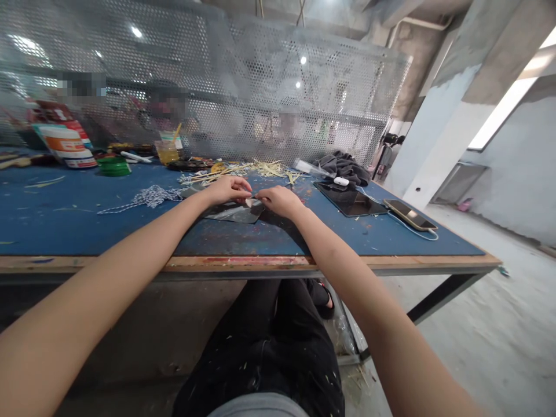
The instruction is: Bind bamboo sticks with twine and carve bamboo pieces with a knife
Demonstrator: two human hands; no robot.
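Observation:
Over the middle of the blue table, my left hand (229, 190) has its fingers curled, with the thumb and fingertips closed around a small pale piece (249, 203). The piece is too small for me to tell its kind. Close on the right, my right hand (280, 200) is closed in a pinch, its fingertips almost meeting the left ones. What those fingers hold, if anything, is hidden. Beneath both hands lies a dark grey, shiny flat sheet (237, 215).
Blue-and-white cord (152, 197) lies left of my hands. Yellow strips (271, 168) are heaped behind them. To the right are a black tablet (354, 202), a white case (341, 181), a phone (410, 215) and dark cloth (346, 166). Tubs (69, 147) stand far left, before a perforated metal screen (243, 75).

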